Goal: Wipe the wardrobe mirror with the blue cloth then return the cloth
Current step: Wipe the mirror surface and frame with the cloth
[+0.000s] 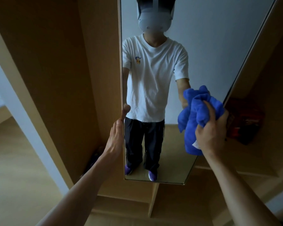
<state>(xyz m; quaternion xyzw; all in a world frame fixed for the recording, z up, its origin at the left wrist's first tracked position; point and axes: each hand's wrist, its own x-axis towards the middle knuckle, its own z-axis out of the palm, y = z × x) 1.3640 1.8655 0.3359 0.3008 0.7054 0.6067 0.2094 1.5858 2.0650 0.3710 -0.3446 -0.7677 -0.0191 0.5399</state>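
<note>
Blue cloth bunched in our right hand, fingers curled tight round it, held at the lower right of the wardrobe mirror; contact with the glass looks likely, not certain. Right arm stretched forward, wrist raised. Left hand grips the mirror's left edge, fingers pressed together behind it, thumb on the glass side, arm extended.
</note>
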